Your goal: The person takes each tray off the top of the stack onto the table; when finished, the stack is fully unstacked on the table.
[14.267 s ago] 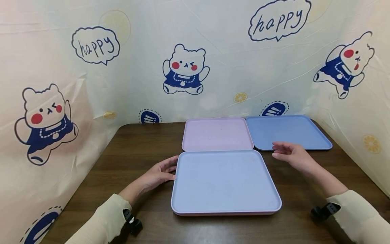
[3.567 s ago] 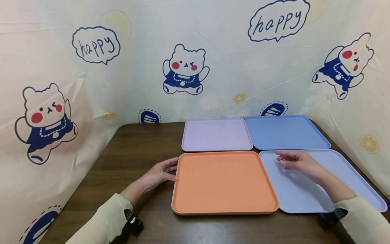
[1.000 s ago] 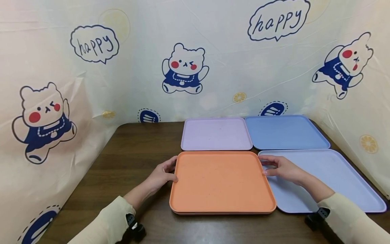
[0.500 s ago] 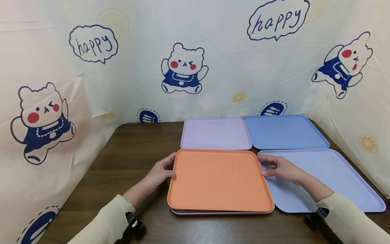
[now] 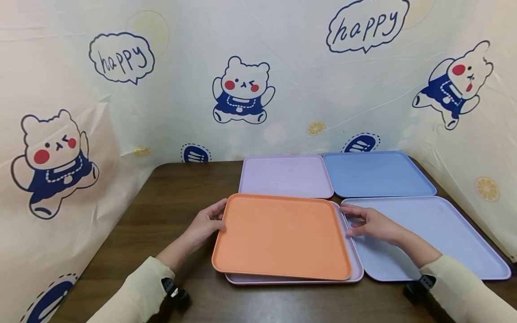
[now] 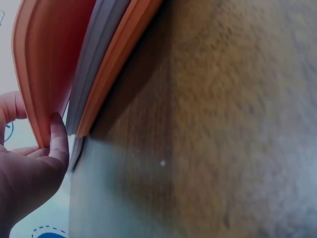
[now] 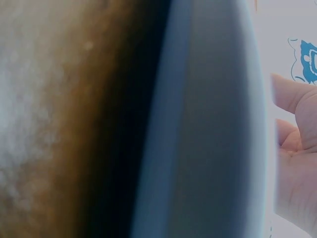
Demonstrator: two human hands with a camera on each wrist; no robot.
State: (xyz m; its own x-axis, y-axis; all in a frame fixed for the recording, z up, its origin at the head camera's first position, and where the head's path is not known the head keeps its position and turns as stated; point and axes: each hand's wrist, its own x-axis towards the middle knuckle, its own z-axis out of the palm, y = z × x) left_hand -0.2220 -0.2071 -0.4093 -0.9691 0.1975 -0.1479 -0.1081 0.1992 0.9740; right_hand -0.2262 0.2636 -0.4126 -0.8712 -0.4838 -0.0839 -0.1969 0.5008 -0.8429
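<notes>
My left hand (image 5: 203, 226) pinches the left rim of an orange tray (image 5: 282, 237), thumb on the near side. The orange tray sits skewed to the left, its left side raised above the stack. Under it a lavender tray (image 5: 357, 264) shows along the right and front edges. In the left wrist view, a gap parts the held orange tray (image 6: 29, 64) from the grey-looking rim (image 6: 94, 54) below, with another orange rim (image 6: 116, 59) under that. My right hand (image 5: 375, 224) has its fingertips at the stack's right edge, fingers loosely bent, over a light blue tray.
The light blue tray (image 5: 424, 242) lies right of the stack. Behind are a pale purple tray (image 5: 286, 177) and a deeper blue tray (image 5: 379, 175), side by side. Brown wooden table (image 5: 177, 193) shows at the left. A printed cloth (image 5: 295, 103) hangs around the table.
Earlier the light blue tray topped the stack; it now lies at the right. The right hand came to the stack's edge. The left hand has lifted and shifted the orange tray left, uncovering lavender.
</notes>
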